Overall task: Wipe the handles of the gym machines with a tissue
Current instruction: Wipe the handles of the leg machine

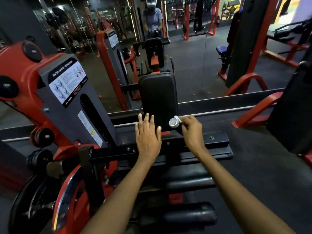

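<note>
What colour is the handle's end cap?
Shiny silver end cap, seen in the head view.

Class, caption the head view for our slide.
Right hand wipes a gym machine handle's silver end cap with a tissue; left hand open.

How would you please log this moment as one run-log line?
step: wiping handle | right hand: pinches tissue at handle end cap | left hand: open, fingers straight, over other handle | machine: seated leg curl

instruction placard (67, 83) headed "SEATED LEG CURL / LEG EXTENSION", probably, smaller print unreadable
</note>
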The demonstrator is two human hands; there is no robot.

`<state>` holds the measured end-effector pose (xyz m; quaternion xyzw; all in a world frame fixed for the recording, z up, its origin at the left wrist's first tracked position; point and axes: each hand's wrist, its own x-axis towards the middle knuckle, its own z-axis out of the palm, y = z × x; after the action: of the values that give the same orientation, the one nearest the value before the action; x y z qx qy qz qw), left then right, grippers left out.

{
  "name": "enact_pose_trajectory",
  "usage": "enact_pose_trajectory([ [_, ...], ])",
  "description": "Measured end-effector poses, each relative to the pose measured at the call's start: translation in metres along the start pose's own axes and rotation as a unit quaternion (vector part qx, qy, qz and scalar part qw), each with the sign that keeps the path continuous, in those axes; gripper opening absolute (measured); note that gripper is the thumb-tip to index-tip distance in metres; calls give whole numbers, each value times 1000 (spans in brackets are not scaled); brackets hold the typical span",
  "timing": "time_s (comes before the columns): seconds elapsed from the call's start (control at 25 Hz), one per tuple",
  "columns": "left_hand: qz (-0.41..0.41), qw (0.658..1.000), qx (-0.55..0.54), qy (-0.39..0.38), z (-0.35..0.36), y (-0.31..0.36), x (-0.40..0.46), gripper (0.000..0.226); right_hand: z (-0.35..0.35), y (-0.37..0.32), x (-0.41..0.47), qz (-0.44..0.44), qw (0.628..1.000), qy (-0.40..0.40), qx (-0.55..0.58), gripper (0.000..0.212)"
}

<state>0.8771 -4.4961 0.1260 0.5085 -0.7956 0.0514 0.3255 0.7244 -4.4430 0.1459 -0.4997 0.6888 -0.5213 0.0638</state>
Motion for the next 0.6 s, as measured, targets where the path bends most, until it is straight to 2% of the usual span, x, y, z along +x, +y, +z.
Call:
enact_pose_trajectory([
  [0.08,27,999,25,-21,7,5,-26,60,-1,22,-8,-8,999,-4,-40,36],
  [0.2,94,991,1,-91,33,8,-80,62,-18,59,-5,52,990,-52,-125,25],
  [0.28,66,988,-23,-140,49,6,-81,60,-20,49,3,49,995,-19,-83,21],
  [0.36,25,980,-26,-195,59,5,-60,65,-15,20,-2,-29,1000,7,5,27],
  [0.44,16,966,3,-257,67,-2,-40,73,-6,21,-17,-66,997,16,34,31],
  [0.6,7,947,49,-318,80,-20,-36,56,-16,84,-38,4,997,3,-75,25],
])
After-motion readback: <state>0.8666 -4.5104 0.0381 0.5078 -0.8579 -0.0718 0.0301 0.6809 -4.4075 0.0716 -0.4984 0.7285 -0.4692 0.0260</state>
